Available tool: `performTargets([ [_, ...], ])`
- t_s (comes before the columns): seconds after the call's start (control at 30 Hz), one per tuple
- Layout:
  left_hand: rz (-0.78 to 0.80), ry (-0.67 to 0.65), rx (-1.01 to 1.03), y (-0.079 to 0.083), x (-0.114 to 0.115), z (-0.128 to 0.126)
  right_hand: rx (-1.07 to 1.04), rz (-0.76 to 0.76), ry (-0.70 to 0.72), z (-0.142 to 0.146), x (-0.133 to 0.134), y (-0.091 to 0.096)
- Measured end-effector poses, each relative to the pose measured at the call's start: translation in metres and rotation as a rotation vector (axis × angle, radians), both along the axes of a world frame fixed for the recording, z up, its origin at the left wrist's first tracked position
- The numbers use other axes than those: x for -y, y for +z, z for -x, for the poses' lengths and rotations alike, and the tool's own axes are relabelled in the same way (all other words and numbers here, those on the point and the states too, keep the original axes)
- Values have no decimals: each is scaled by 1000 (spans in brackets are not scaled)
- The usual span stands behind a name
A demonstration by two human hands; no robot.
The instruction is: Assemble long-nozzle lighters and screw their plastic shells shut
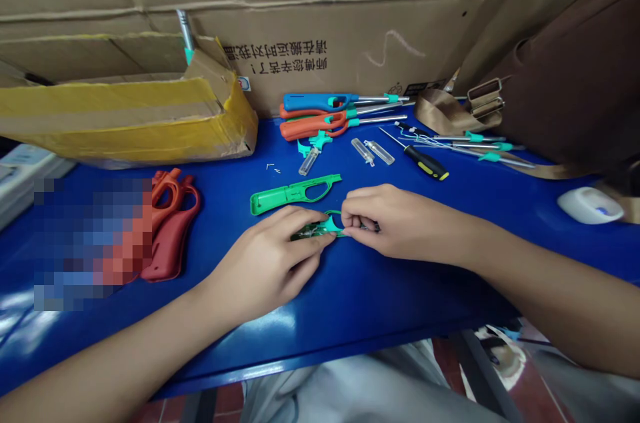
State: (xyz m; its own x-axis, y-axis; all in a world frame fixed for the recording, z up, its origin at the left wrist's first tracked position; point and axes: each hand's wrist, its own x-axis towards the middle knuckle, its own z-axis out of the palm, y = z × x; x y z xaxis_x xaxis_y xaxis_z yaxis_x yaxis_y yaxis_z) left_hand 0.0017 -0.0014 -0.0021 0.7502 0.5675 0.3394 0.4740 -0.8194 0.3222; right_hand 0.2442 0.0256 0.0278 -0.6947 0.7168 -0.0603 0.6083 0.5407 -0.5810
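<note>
My left hand [280,253] lies over a green lighter casing half [320,230] with its fingers closed on it. Inside that half sit a clear part and a teal trigger [331,224]. Close by on the right, my right hand [385,223] is pinched at the front end of the casing; what its fingertips hold is hidden. Behind both hands lies another green casing half [295,194], inner side up, with a finger loop at its right end.
Assembled lighters [320,102], clear fuel tanks [380,152], a screwdriver [425,163] and metal tubes [480,145] lie at the back. Orange and red casings [167,243] are left, before a yellow-taped box [200,116]. A brown bag [565,70] stands right.
</note>
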Motion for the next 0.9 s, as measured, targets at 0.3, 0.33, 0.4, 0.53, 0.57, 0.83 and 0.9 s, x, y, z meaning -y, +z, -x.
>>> performTargets([
  [0.3,18,19,25,1,-2,-1,65,-99,127,-4,-1,1],
  [0.33,21,20,21,1,-1,-1,87,-128,146,-4,-1,1],
  [0.4,19,23,17,1,0,-1,123,-164,173,-5,0,0],
  [0.53,2,24,21,1,1,-2,153,-166,183,-4,1,-1],
  [0.57,-2,22,25,0,1,-2,159,-169,179,-4,1,-2],
  [0.83,104,66,51,1,3,-3,196,-185,169,-1,1,-1],
  [0.9,124,94,56,1,3,-3,194,-187,169,-1,2,0],
])
